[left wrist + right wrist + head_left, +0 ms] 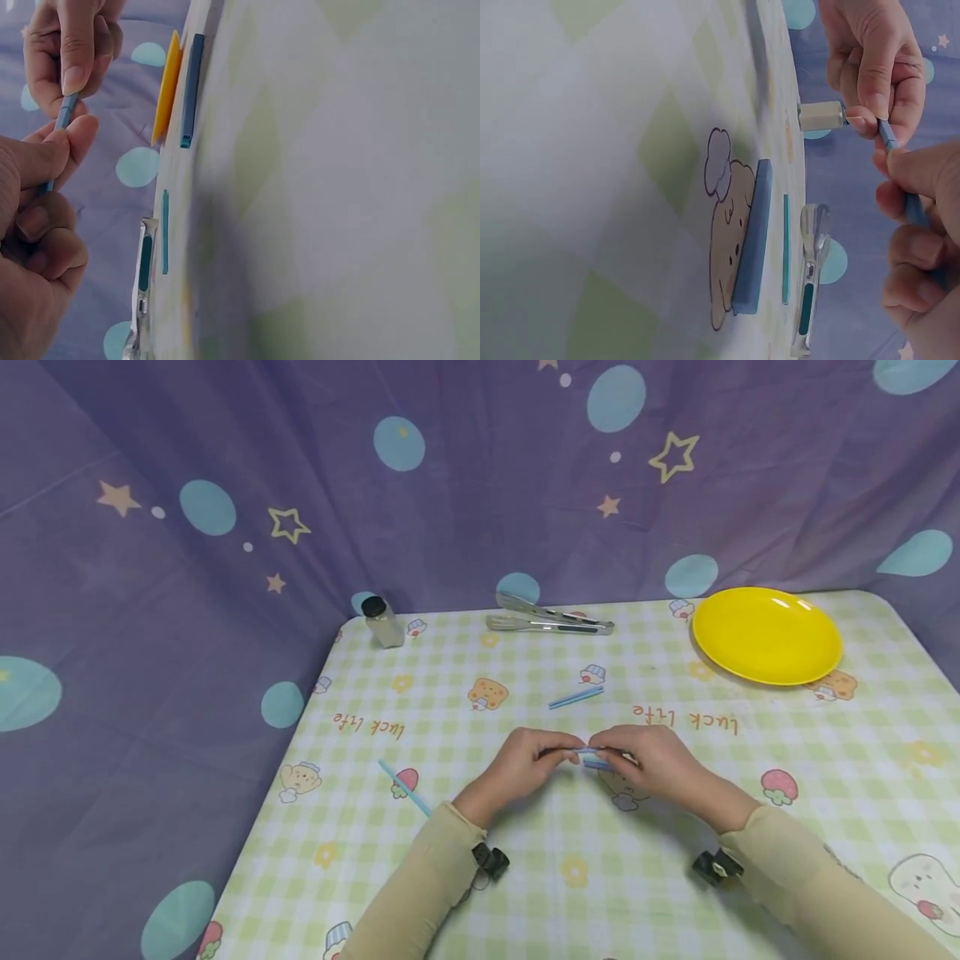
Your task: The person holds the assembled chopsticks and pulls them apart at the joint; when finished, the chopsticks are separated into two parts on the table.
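Note:
Over the middle of the table, my left hand [523, 768] and right hand [662, 762] pinch a slim blue stick [66, 112] between thumbs and fingers, one at each end. A thin seam crosses the stick between the hands in the left wrist view; most of its length is hidden by fingers. Below the right fingers, a blue bar [754, 240] lies on the cloth. Farther back lies a two-toned blue stick piece [576, 697]. A light blue stick [403, 786] lies left of my left hand, partly covered by the forearm.
Metal tongs [551, 620] lie at the table's back edge. A clear shaker bottle with a black cap [383, 623] stands at the back left. The yellow plate [767, 637] rests at the back right. A purple curtain [465, 493] hangs behind the checked tablecloth [637, 893].

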Demonstrator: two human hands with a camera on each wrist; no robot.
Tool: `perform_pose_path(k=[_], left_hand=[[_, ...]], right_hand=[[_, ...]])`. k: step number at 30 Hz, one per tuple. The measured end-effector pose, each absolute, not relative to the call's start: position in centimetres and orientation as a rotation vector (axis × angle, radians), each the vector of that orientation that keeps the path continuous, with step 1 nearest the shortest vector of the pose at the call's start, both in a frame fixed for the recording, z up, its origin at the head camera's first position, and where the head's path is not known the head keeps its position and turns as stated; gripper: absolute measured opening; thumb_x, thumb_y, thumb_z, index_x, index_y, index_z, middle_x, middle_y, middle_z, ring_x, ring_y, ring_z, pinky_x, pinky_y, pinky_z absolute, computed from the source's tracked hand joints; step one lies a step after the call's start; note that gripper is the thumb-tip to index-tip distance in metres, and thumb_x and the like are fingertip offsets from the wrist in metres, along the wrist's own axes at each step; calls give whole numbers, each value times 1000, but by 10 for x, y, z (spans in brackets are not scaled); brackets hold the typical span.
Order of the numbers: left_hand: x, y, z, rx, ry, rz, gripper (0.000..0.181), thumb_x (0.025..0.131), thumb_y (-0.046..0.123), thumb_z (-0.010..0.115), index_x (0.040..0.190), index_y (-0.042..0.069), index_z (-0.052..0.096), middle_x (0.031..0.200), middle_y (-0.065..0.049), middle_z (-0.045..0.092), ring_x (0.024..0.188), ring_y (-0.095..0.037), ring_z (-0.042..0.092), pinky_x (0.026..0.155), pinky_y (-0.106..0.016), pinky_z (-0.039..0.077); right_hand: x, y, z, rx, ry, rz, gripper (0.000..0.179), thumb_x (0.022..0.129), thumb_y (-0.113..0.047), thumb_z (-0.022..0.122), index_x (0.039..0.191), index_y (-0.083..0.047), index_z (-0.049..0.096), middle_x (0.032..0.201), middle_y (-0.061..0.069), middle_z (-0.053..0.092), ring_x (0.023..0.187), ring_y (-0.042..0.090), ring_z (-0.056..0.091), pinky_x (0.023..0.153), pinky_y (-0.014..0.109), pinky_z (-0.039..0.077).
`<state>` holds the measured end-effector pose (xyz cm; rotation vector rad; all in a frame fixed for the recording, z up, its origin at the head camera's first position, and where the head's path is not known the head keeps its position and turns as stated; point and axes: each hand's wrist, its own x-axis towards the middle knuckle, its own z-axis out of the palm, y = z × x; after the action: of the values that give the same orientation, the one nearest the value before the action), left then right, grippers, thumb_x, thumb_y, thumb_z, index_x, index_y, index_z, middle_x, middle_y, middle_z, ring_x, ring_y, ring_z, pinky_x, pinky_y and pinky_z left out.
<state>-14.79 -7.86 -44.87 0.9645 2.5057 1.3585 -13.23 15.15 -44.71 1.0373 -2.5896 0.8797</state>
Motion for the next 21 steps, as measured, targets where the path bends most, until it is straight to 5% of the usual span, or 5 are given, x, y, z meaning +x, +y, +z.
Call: perform_pose_path(k=[5,21], left_hand=[[-149,-78,-447,977,2532,1278,17,95,11,63,108,11,74,95,1,74,82,-10,68,70,-18,49],[-150,-78,-450,961,2535,1380,18,95,7,63,108,9,75,101,-3,74,88,-2,66,78,-19,51]], right_hand=[[-132,151,-447,1045,-2652,841,19,89,-8,70,104,-19,72,98,-6,72,84,11,67,72,36,54],[-135,151,-447,1010,-2590,878,20,88,-8,70,107,-15,74,98,-3,73,83,13,68,71,37,54]])
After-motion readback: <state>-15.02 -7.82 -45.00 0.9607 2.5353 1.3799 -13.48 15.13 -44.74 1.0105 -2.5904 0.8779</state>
